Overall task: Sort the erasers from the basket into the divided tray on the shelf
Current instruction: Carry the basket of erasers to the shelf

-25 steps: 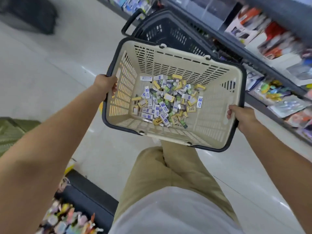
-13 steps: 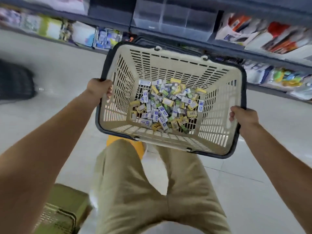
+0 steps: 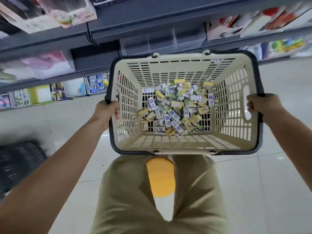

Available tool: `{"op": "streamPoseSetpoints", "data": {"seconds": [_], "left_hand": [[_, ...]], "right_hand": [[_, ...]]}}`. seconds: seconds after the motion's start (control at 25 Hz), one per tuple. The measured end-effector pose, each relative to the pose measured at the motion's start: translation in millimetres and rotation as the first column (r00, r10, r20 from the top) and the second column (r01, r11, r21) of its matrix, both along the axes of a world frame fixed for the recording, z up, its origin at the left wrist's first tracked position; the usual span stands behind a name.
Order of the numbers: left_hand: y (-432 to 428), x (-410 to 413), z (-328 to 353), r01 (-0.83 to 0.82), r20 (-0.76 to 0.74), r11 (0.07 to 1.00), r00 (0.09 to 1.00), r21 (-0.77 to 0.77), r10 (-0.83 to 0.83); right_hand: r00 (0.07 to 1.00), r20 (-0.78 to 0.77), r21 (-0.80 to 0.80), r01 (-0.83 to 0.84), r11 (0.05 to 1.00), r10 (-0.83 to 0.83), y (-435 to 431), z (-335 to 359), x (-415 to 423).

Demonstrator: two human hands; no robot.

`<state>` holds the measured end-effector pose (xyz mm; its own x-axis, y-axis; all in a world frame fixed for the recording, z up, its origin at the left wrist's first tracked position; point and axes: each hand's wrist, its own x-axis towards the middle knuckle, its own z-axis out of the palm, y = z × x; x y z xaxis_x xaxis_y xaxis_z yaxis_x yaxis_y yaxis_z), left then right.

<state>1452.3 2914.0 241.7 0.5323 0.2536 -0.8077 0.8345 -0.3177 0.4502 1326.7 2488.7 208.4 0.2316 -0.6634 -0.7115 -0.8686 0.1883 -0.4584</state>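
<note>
Grey shelves [image 3: 152, 19] stand behind the basket [image 3: 185, 70], pale tiles [image 3: 270, 183] below.

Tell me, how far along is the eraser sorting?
Done: nothing visible; the clear divided tray on the shelf looks empty, though blurred. In hand: left hand and right hand hold the basket by its sides. Left: the whole heap of erasers to sort.

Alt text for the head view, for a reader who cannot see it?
The left hand and right hand grip opposite rims of a cream basket holding a heap of small erasers, in front of a shelf with a clear divided tray.
</note>
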Motion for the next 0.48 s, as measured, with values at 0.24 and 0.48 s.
{"op": "streamPoseSetpoints", "data": {"seconds": [0.24,0.48], "left_hand": [[13.1,9.1,-40.0,0.003,0.021,1.000,1.000,0.013,-0.003],[8.7,0.6,-116.5,0.096,0.035,0.982,0.994,0.162,-0.103]], "right_hand": [[0.998,-0.034,-0.067,-0.060,0.996,0.058,5.2,-20.2,26.9],[0.987,-0.101,-0.028,-0.131,0.991,0.127,7.8,-88.2,26.2]]}}
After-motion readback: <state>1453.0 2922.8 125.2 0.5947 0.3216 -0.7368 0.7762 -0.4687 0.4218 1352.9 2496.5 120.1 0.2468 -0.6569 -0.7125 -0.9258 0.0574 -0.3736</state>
